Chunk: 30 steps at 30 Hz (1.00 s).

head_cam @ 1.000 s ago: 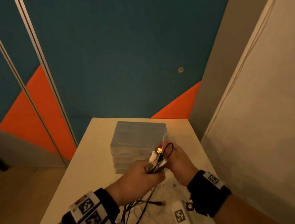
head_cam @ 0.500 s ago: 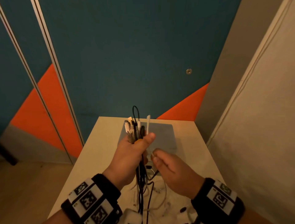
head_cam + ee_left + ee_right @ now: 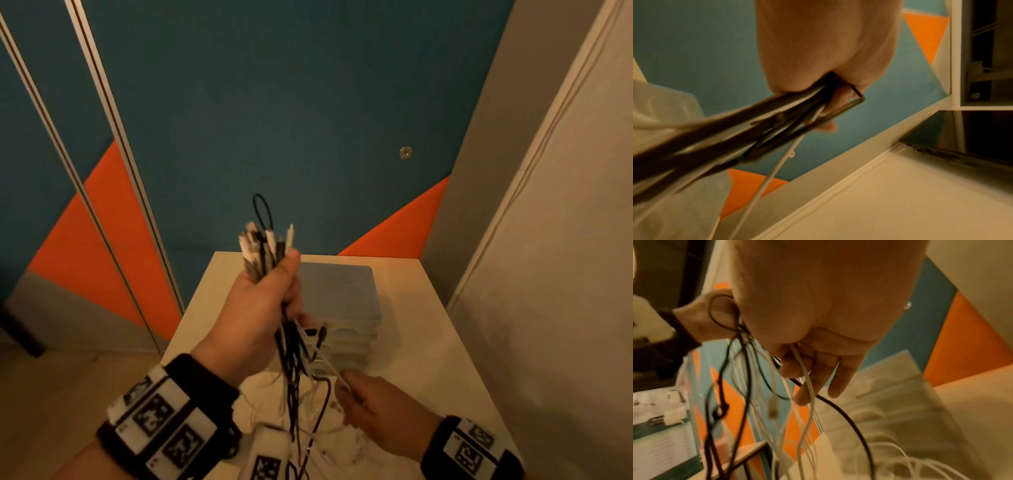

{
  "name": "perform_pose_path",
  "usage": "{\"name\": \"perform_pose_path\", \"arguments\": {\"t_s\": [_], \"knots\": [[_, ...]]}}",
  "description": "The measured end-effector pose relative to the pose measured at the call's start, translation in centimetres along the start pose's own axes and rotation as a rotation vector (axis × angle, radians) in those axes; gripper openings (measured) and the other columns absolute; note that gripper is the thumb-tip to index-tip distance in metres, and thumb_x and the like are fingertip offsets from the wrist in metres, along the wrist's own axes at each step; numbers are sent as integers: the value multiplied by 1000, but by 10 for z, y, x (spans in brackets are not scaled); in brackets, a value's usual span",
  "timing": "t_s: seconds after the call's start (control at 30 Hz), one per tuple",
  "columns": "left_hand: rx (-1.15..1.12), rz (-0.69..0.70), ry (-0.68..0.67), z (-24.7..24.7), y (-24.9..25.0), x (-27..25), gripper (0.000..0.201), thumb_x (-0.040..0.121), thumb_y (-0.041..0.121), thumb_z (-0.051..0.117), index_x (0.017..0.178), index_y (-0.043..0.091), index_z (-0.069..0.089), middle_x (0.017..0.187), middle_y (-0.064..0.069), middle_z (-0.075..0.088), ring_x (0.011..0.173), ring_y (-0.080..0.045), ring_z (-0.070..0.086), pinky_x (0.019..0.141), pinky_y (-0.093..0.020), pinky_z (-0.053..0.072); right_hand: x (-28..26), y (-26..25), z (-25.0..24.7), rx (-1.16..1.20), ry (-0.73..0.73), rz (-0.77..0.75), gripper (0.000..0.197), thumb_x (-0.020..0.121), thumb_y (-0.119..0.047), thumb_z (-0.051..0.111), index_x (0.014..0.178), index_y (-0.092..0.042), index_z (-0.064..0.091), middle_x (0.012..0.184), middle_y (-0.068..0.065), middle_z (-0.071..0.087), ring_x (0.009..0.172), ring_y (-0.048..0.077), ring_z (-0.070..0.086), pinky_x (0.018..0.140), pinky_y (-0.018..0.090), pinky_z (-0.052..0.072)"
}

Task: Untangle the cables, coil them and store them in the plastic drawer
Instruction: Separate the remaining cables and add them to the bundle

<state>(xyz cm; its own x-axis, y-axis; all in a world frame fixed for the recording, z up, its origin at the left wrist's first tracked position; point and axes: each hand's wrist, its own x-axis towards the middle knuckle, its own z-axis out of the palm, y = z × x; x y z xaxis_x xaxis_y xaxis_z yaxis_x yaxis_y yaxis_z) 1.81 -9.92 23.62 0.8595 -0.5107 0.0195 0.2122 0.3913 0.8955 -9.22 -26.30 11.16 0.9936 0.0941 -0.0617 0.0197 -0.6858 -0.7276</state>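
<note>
My left hand (image 3: 274,291) is raised above the table and grips a bundle of black and white cables (image 3: 291,373). Their plug ends (image 3: 265,241) stick up out of the fist, and the rest hangs down to the table. The left wrist view shows the same fist (image 3: 828,56) around the dark cables (image 3: 735,138). Lower and to the right, my right hand (image 3: 359,394) pinches a white cable (image 3: 327,365) that runs taut up to the bundle. In the right wrist view this white cable (image 3: 807,386) passes between my fingers (image 3: 836,379). The translucent plastic drawer unit (image 3: 342,287) stands behind the hands.
The white table (image 3: 431,342) sits in a corner, with a blue and orange wall panel (image 3: 308,120) behind and a pale wall (image 3: 548,274) to the right. Loose white cables (image 3: 342,433) lie on the table under my hands.
My left hand has lifted the cable bundle upward, plug ends on top. My right hand has dropped down and to the right, drawing one white cable out from the bundle.
</note>
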Motion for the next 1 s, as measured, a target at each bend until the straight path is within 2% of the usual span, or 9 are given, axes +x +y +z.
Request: {"name": "perform_pose_path", "arguments": {"t_s": [0.1,0.23,0.33,0.43,0.53,0.67,0.77,0.9,1.0], "knots": [[-41,9,-20,-10,24,5,27,92,32,56,70,26,44,59,5,24,42,-8,23,40,-23,28,-7,31,8,-25,9,53,17,97,-40,41,86,-30,48,81,-3,60,73,9,57,72,30,46],[-56,70,-65,-19,58,8,26,95,35,52,72,27,42,57,9,24,41,-5,20,37,-18,23,-15,67,21,-29,-143,162,19,95,-39,43,79,-46,49,80,-18,60,80,-4,56,80,15,41],[-23,130,-82,-28,86,8,26,93,37,52,70,27,43,55,10,25,40,-3,20,39,-19,18,-24,90,24,-9,-174,275,23,92,-41,44,72,-47,53,85,-18,63,86,-3,60,94,27,45],[80,175,-60,-33,90,7,25,92,30,57,70,27,43,56,9,24,40,-5,21,38,-20,19,-23,91,12,182,-75,379,20,96,-35,52,78,-29,59,67,-10,60,63,8,59,76,40,54],[197,150,-12,-30,63,7,25,85,15,68,71,25,49,55,4,25,39,-9,22,38,-19,25,-9,62,-11,302,191,319,23,96,-34,54,77,-21,58,55,-8,49,48,12,48,49,30,44],[405,95,21,-12,10,0,30,86,7,71,64,21,57,43,4,39,34,-12,33,45,-24,31,8,4,-39,529,449,127,29,101,-17,45,73,-20,53,54,-7,38,45,6,33,43,22,27],[412,19,-19,4,-21,-10,22,88,4,69,70,15,61,39,9,50,33,-3,45,42,-17,38,13,-30,-50,726,489,2,26,102,-8,35,85,-9,55,55,0,30,46,10,24,46,31,14],[471,2,-89,10,-52,-16,25,83,8,76,67,17,59,44,12,48,40,-5,43,48,-23,39,18,-56,-55,637,565,-199,21,100,-21,37,91,-14,55,58,3,43,55,19,39,56,28,34],[435,-19,-143,17,-64,-20,30,83,-3,73,69,18,57,50,14,52,45,0,47,49,-18,41,21,-67,-57,644,566,-221,21,96,-22,37,90,-10,52,63,2,49,62,13,46,63,20,42]]}}
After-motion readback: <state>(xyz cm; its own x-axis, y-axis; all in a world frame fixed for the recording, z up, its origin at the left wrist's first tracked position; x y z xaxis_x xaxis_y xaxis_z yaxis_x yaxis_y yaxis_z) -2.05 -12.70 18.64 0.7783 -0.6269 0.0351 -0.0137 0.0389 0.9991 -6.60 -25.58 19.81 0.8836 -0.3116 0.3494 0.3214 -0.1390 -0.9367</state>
